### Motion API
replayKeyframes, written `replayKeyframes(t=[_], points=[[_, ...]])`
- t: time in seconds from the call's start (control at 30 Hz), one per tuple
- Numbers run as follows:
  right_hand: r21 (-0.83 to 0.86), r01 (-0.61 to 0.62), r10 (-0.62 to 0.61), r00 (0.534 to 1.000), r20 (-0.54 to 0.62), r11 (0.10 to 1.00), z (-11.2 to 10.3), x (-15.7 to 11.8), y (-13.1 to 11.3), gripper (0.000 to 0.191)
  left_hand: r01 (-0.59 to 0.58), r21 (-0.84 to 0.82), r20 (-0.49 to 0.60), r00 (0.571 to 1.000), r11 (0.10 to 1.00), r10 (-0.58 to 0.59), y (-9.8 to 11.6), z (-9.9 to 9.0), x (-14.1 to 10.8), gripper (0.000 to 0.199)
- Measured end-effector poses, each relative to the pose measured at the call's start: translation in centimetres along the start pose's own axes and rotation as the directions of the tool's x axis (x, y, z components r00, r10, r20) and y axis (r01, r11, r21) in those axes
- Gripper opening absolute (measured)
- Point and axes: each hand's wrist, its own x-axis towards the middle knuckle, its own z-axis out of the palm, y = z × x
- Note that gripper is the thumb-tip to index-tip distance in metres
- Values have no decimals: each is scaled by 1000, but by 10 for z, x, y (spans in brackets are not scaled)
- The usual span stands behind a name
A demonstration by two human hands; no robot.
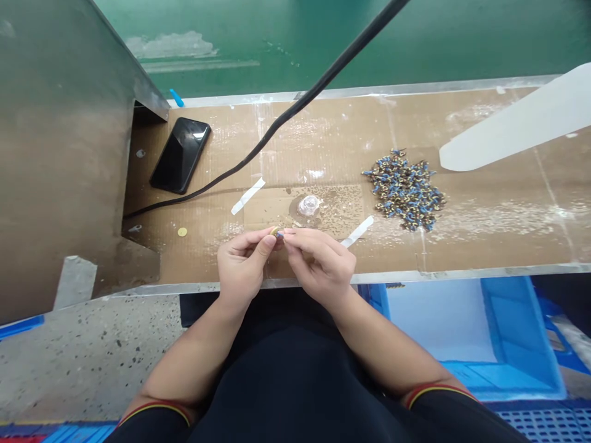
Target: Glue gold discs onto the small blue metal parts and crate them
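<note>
My left hand [242, 264] is closed in a pinch, thumb against forefinger, on a small yellow round piece [274, 231]. Fingertip to fingertip with it, my right hand [323, 261] pinches a tiny blue piece [280, 234] that touches the yellow one. Both are too small to name more exactly, and the fingers partly cover them. Just beyond the hands a clear, shiny round lump [308, 205] sits on a wet-looking patch of cardboard. To the right lies a heap of small blue and brass-coloured parts [409, 191]. A yellow disc [182, 232] rests on the cardboard at left.
Cardboard [323, 135] covers the bench. A black cable [277, 123] crosses above it, near a phone [180, 155]. A metal housing [69, 154] stands at left; a white blade-shaped panel [517, 123] juts in from the right. Blue bins [521, 332] sit below the front edge.
</note>
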Motion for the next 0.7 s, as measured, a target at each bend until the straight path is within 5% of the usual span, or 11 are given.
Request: replayKeyframes(t=[0.43,0.7], points=[[-62,7,-6,1000,27,998,-1,-1,2,27,-100,145,51,994,984,94,-4,-5,-6,16],[-53,-31,30,999,-23,998,3,2,0,23,-263,218,88,964,940,250,-2,-2,-4,14]])
